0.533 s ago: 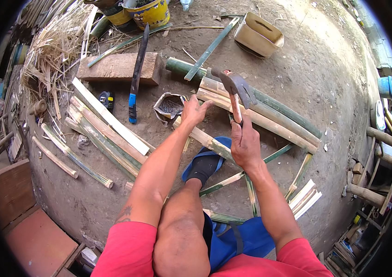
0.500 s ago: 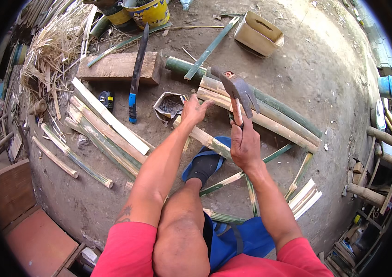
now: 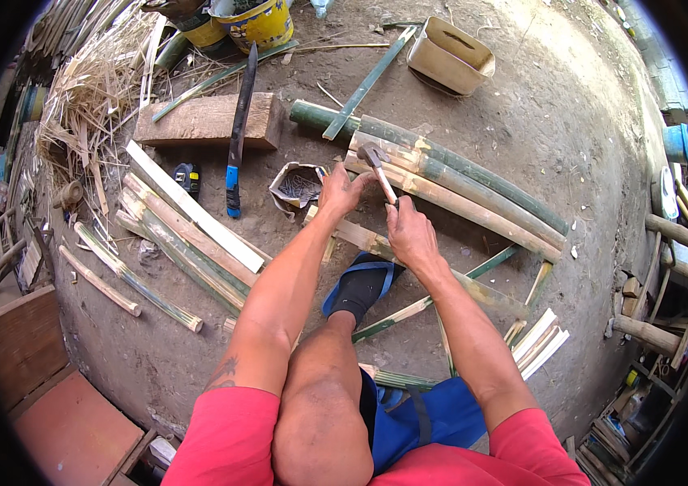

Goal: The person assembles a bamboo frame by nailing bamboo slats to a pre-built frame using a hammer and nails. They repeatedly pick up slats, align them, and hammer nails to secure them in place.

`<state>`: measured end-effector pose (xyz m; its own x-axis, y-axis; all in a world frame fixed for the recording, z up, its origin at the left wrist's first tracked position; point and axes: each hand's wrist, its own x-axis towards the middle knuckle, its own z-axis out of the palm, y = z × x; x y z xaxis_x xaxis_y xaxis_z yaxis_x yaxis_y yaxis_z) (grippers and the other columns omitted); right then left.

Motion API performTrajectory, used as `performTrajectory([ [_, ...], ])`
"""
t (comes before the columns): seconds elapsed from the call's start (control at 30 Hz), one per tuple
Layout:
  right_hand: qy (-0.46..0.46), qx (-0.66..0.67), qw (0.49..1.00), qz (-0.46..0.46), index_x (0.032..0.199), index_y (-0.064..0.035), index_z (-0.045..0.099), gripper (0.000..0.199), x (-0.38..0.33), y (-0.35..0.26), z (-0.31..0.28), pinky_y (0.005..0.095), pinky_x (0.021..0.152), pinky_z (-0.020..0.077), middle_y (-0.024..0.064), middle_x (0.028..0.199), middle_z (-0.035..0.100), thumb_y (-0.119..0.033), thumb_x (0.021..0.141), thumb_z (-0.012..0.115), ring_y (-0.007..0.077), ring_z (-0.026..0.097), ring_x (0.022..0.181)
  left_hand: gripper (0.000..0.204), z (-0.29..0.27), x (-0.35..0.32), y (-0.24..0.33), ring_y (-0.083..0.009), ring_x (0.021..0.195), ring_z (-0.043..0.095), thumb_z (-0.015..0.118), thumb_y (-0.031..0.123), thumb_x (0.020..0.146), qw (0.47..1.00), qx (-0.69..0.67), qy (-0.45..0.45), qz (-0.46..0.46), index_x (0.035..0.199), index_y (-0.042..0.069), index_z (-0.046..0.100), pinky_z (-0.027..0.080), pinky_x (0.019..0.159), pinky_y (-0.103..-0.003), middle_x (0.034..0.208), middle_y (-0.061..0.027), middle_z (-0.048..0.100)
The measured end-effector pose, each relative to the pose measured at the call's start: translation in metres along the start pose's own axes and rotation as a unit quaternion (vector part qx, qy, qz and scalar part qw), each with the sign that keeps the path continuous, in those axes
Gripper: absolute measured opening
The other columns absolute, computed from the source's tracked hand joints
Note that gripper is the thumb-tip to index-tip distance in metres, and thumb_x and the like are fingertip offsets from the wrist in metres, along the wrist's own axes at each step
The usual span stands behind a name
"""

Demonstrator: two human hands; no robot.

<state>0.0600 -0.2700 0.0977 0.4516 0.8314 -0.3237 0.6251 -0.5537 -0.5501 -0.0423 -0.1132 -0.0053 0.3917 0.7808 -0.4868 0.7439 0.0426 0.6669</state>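
My right hand (image 3: 413,236) is closed round the handle of a hammer (image 3: 373,152). The hammer's head is down at the left end of a bamboo slat (image 3: 461,204), close to my left fingers. My left hand (image 3: 341,194) is at that same end, fingers drawn together and thumb pointing toward the hammer; what they pinch is too small to make out. Beyond the slat lie more bamboo pieces (image 3: 473,174), side by side. Just left of my left hand stands a torn paper container (image 3: 277,188) holding nails (image 3: 302,185). A split bamboo length (image 3: 364,240) runs beneath my right forearm.
A machete (image 3: 241,121) leans against a wooden block (image 3: 198,121). Near it are a tape measure (image 3: 187,176) and several bamboo strips (image 3: 186,235). My sandalled foot (image 3: 360,285) is among the bamboo. A beige plastic container (image 3: 451,57) and yellow bucket (image 3: 261,28) stand farther off.
The hammer has swung down and left from its raised position to the slat's end beside my left fingers. My left hand has stayed nearly in place.
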Motion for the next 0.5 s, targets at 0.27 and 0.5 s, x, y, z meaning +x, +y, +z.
performTrajectory([
  [0.27,-0.022,-0.048,0.999,0.012,0.113,-0.0028,0.049,0.021,0.010,-0.001,0.002,0.0588,0.069,0.0534,0.0257,0.087,0.068,-0.019,0.103,0.058,0.0507,0.068,0.083,0.078,0.006,0.009,-0.014,-0.0445,0.121,0.064,0.077,0.061,0.084,1.000,-0.026,-0.010,0.004,0.125,-0.003,0.060,0.051,0.099,-0.050,0.124,-0.0293,0.069],
  [0.5,0.003,0.012,0.998,-0.057,0.110,-0.0024,0.049,0.028,0.019,0.005,0.005,0.0598,0.071,0.0545,0.0290,0.089,0.071,-0.030,0.105,0.054,0.0520,0.068,0.082,0.077,0.002,0.008,-0.010,-0.0434,0.119,0.065,0.076,0.060,0.086,0.999,-0.008,-0.041,-0.015,0.127,-0.002,0.056,0.051,0.096,-0.050,0.124,-0.0276,0.069],
])
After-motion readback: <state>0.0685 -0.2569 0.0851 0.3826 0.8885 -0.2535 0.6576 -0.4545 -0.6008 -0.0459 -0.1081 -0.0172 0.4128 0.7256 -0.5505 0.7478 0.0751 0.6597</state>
